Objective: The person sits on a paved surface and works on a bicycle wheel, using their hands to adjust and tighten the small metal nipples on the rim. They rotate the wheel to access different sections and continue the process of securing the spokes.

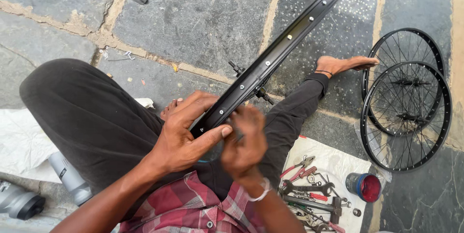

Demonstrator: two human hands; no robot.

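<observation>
Black bike rim (270,61) is propped edge-on over the lap, angled up toward the stone floor (193,15). Left hand (181,138) has its fingers wrapped round the near end, thumb pressing on it; right hand (244,143) is blurry, so can't tell its grip. Tools (309,194) on a cloth and two spoked wheels (406,102) sit off to the right.

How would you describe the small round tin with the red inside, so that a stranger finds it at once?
Start at the two finished spoked wheels lying on the stone floor at the right. Just below and left of them, a white cloth holds hand tools. The tin lies at its right edge: blue-walled, open, red inside, unlike the long metal tools.
</observation>
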